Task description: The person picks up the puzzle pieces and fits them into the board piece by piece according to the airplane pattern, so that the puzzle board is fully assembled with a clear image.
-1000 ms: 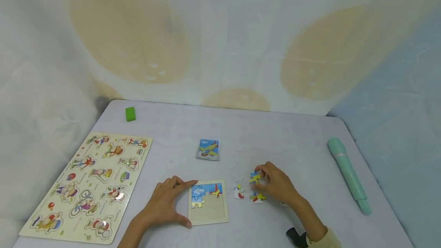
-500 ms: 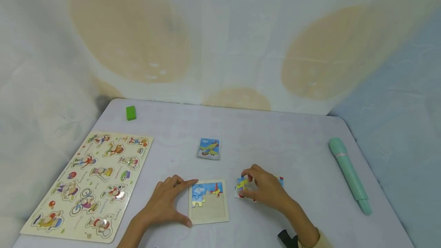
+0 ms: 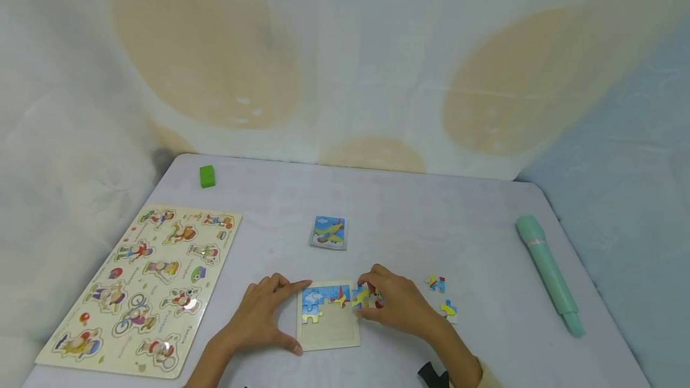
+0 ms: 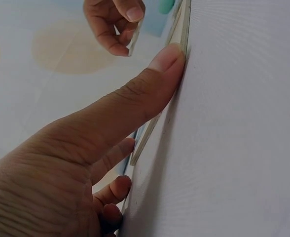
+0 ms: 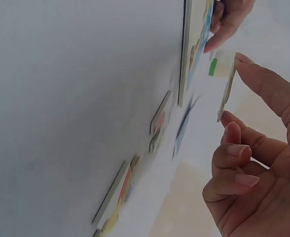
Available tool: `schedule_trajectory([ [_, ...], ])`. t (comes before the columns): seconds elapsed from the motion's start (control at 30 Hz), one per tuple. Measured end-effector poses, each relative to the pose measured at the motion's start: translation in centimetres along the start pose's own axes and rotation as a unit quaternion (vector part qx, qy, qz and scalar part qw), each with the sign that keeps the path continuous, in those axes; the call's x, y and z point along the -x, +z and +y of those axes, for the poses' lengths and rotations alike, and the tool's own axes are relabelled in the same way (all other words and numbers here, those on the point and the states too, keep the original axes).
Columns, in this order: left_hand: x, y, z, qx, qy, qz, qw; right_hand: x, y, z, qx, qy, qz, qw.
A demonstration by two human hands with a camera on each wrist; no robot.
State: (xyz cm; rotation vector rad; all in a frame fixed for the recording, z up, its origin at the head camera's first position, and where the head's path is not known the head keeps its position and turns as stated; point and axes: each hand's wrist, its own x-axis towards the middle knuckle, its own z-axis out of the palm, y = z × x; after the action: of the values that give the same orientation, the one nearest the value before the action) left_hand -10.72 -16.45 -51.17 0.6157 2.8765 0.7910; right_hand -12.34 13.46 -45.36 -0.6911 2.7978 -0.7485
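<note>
A small square puzzle board (image 3: 334, 334) lies in the middle of the table's near side, with joined sky-blue pieces along its top and left. My left hand (image 3: 256, 316) rests at its left edge, thumb and index finger spread toward the two left corners; in the left wrist view the thumb (image 4: 167, 61) presses the edge. Just over the board's right edge, my right hand (image 3: 399, 307) pinches a blue-and-yellow puzzle piece (image 5: 226, 94) between thumb and fingertips. Partly hidden behind that hand is another piece (image 3: 377, 300). Farther right lie loose pieces (image 3: 436, 283).
A small airplane picture (image 3: 329, 232) lies behind the board. To the left is a large board (image 3: 151, 292) with cartoon figures. A green block (image 3: 207, 176) sits at the back left, and a mint-green microphone-shaped object (image 3: 550, 280) lies at the right.
My right hand has carried the pinched piece leftward from the loose pieces to the board's right edge, uncovering pieces at the right. My left hand has stayed at the board.
</note>
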Motion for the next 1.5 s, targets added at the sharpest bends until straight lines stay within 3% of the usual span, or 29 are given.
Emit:
schedule_trajectory([
  [0.3,0.0,-0.2,0.1,-0.003,0.0,0.001,1.0,-0.6,1.1,-1.0,-0.017,-0.023,-0.026,0.999],
  [0.77,0.0,-0.1,0.1,0.004,-0.002,-0.005,1.0,-2.1,2.8,-3.3,0.063,-0.055,-0.094,0.992],
  [1.5,0.0,-0.2,0.1,0.003,0.002,-0.002,1.0,-1.9,3.5,-4.1,0.12,-0.079,-0.069,0.987],
])
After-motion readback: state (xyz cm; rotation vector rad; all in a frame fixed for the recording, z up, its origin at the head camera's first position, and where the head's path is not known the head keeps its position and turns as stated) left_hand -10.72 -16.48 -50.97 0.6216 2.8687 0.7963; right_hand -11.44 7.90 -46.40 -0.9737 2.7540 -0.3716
